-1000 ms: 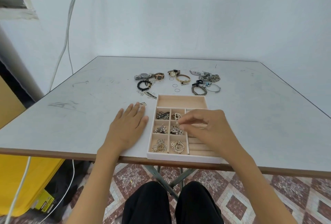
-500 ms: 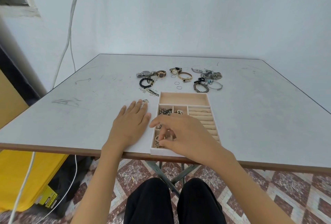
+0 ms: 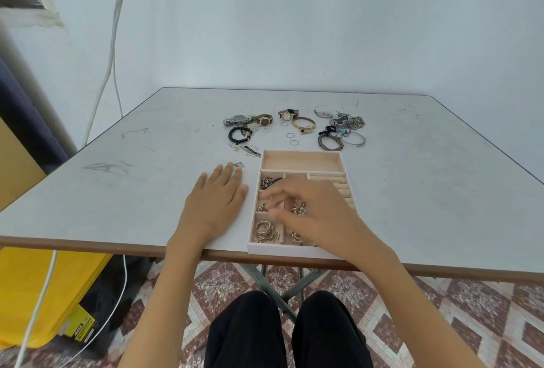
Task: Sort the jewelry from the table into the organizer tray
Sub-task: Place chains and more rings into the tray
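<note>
The pink organizer tray (image 3: 300, 161) sits at the table's near edge; its small left compartments hold gold and pearl pieces (image 3: 266, 230). My right hand (image 3: 319, 216) hovers over these compartments, its blurred fingers spread towards the middle-left one, with nothing seen between them. My left hand (image 3: 217, 199) lies flat on the table just left of the tray. Beyond the tray lie loose watches (image 3: 265, 120), a gold bangle (image 3: 304, 124), a black bead bracelet (image 3: 240, 135), a braided bracelet (image 3: 329, 142) and thin rings (image 3: 290, 135). A small earring (image 3: 240, 165) lies at my left fingertips.
The grey table (image 3: 426, 179) stretches bare to the right and the left of the jewelry. A silver bangle (image 3: 354, 139) and chains (image 3: 353, 123) lie at the back right. A yellow bin (image 3: 32, 288) and cables (image 3: 38, 305) are on the floor to the left.
My right hand moved from the tray's upper middle compartment down to the near-left ones, then to the middle-left one. My left hand stayed flat on the table.
</note>
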`<state>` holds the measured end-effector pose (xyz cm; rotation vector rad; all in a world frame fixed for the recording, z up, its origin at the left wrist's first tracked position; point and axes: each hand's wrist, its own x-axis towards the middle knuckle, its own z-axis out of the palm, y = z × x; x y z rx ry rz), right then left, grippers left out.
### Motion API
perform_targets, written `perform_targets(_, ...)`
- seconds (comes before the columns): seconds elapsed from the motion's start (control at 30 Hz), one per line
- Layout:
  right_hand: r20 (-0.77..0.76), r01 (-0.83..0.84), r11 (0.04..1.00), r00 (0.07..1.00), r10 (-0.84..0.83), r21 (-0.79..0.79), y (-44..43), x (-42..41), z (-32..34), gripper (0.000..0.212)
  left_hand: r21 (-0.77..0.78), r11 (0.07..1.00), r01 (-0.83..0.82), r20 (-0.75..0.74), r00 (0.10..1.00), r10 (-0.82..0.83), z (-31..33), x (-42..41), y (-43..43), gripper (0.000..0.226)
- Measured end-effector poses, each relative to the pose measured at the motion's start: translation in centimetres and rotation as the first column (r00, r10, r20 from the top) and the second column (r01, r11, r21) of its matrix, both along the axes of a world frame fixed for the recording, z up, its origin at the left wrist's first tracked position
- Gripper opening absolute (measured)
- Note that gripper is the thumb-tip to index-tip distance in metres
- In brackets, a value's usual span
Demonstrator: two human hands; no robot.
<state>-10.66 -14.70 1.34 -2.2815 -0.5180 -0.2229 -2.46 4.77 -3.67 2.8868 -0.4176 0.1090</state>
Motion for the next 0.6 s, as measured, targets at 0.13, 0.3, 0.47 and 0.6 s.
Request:
perform_targets(0.13, -0.001, 0.099, 0.985, 0.995, -0.1, 0.145, -2.7, 1.0, 0.1, 0.016, 0.002, 1.0, 0.001, 0.002, 1.0, -0.001, 0.0, 0.0, 0.1, 0.054)
perform_targets(0.3, -0.002, 0.21, 0.963, 0.977, -0.212, 0.172, -5.7, 3.6, 0.3, 0.012, -0.012, 1.0, -0.005, 0.009, 1.0, 0.005, 0.1, -0.2, 0.0, 0.054)
perform_targets(0.47, 0.02, 0.301, 0.945, 0.952, -0.306, 0.126, -8.0, 8.3, 0.4, 0.014, -0.046, 0.999, -0.008, 0.036, 0.999, 0.009, 0.0, -0.3, 0.0, 0.054)
perform_targets(0.6, 0.022, 0.397, 0.916, 0.917, -0.399, 0.062, -8.8, 12.8, 0.7, 0.012, -0.064, 0.998, -0.006, 0.062, 0.998, 0.01, -0.2, -0.2, 0.1, 0.054)
